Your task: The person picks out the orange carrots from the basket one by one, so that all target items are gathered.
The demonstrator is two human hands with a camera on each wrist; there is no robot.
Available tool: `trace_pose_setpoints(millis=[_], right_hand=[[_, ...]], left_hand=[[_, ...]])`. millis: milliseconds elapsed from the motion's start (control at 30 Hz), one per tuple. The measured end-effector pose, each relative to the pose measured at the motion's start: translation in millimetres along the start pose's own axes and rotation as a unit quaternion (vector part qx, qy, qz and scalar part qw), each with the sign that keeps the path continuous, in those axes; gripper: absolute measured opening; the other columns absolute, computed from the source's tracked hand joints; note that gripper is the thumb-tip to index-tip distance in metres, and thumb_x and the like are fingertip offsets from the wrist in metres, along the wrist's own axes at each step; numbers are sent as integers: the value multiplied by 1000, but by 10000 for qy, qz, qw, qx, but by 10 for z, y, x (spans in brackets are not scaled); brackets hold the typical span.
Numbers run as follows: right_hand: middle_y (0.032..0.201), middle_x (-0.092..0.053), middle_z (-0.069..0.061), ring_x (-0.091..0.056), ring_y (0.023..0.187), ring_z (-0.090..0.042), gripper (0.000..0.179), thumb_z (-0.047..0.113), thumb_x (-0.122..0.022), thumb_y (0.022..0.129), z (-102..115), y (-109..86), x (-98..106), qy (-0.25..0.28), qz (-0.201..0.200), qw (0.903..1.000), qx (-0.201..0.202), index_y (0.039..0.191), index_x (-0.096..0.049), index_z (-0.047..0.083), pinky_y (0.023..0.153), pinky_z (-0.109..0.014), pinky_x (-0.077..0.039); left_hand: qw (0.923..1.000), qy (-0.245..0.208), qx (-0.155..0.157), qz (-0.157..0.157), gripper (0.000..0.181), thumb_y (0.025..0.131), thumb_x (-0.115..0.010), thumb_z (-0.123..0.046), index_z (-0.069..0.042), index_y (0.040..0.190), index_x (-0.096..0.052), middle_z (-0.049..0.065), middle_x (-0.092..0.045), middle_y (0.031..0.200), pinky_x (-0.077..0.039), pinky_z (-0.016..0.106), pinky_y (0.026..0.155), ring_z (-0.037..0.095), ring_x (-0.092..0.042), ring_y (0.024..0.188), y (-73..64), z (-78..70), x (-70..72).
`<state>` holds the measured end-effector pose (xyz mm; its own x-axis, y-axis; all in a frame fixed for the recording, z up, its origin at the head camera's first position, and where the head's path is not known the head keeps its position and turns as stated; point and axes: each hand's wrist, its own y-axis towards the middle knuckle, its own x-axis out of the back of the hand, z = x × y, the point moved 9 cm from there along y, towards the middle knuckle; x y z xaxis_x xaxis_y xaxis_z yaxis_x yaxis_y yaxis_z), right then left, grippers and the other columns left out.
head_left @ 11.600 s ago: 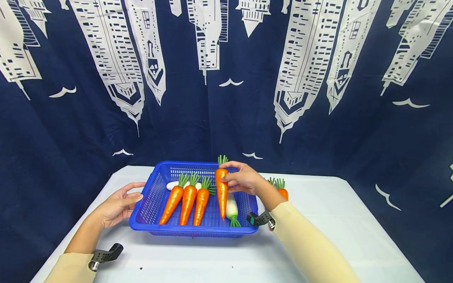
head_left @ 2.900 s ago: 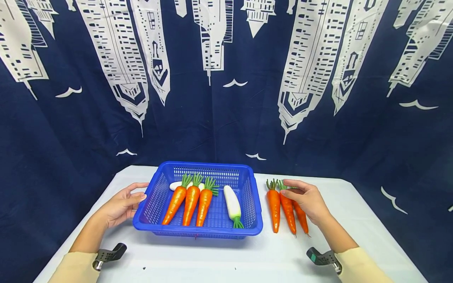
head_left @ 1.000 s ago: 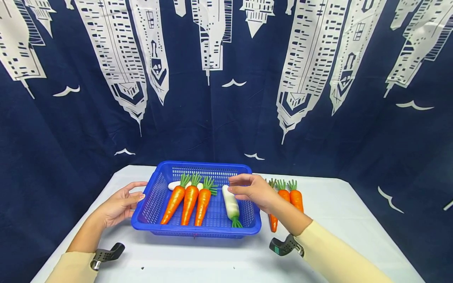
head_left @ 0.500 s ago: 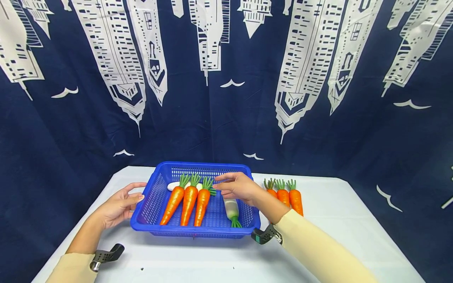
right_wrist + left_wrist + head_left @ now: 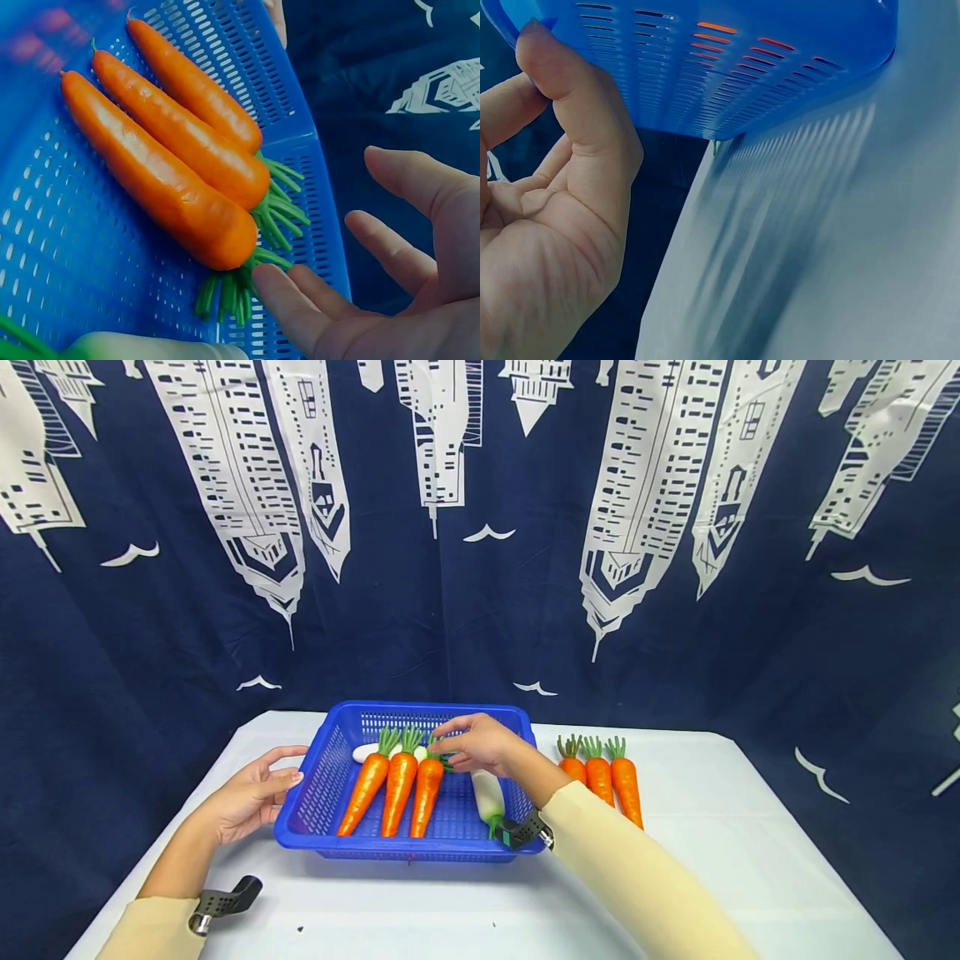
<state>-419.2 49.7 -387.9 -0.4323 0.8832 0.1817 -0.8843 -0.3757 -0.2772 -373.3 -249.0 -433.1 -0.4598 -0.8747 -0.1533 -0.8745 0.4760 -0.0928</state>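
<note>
In the head view my left hand [image 5: 258,793] holds the left rim of a blue slotted plastic basket [image 5: 408,850], thumb on the rim, as the left wrist view also shows. Three orange carrots [image 5: 401,785] with green tops lie side by side in it. Over the tops reaches my right hand [image 5: 480,745], fingers spread and nothing in them. The right wrist view has a fingertip right at the green top of the nearest carrot [image 5: 161,176]. A white radish [image 5: 487,793] with green leaves lies at the basket's right, partly under the right hand and wrist. Another white vegetable [image 5: 365,752] lies partly behind the carrots.
Three more carrots [image 5: 626,785] lie on the white table [image 5: 697,835] right of the basket, partly behind the right forearm. A dark blue curtain [image 5: 480,610] with white building prints hangs behind. Both wrists wear dark bands [image 5: 228,897] with cameras.
My right hand has gone from the carrots on the table, leftward across the radish, to the carrot tops in the basket. A carrot it held earlier now lies outside. The left hand stays at the rim.
</note>
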Motion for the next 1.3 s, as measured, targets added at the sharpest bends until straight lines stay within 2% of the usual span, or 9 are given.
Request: trace_pose_setpoints(millis=[267,400,600,800,1033,1300], right_hand=[[123,-65,-16,-67,114,-43,46,11,-80,86,-149,117,-47,-256,-103,9987,-436,128,-66,0,105,-54,-54],[122,-62,-20,-65,117,-44,48,10,-81,85,-200,152,-93,-388,36,9972,-636,130,-65,1,106,-53,-54],[119,-60,-18,-64,119,-43,47,9,-80,87,-258,195,-143,-575,180,9939,-926,130,-66,3,106,-52,-54],[113,-63,-20,-67,115,-44,46,6,-78,89,-259,244,-186,-611,327,9922,-1034,133,-64,4,104,-54,-55],[102,-68,-15,-69,96,-35,46,4,-78,88,-294,300,-214,-602,402,9913,-1095,131,-64,4,103,-54,-56],[97,-70,-11,-70,97,-35,48,2,-78,87,-336,327,-254,-540,479,9912,-1111,133,-61,2,103,-54,-56]], left_hand=[[10000,17,7,6,36,108,-49,-11,-28,138,-38,-1,-72,110,-65,39,84,16,-75,95,-3,-2,-2],[10000,19,-8,7,37,108,-49,-10,-28,138,-38,-2,-72,109,-65,38,84,16,-75,95,-5,-5,-2],[10000,14,-3,32,37,108,-49,-10,-28,138,-38,-1,-71,110,-64,39,84,16,-75,96,-12,2,-2],[10000,2,-9,-3,37,108,-48,-10,-28,139,-38,-1,-72,111,-64,39,84,17,-76,96,-27,-6,13],[10000,-2,-39,56,38,108,-48,-10,-27,140,-37,-1,-72,111,-64,39,84,17,-76,96,-21,-14,-14],[9999,-39,-27,102,37,108,-48,-10,-27,140,-36,-1,-72,111,-64,39,84,17,-76,96,-15,-26,-36]])
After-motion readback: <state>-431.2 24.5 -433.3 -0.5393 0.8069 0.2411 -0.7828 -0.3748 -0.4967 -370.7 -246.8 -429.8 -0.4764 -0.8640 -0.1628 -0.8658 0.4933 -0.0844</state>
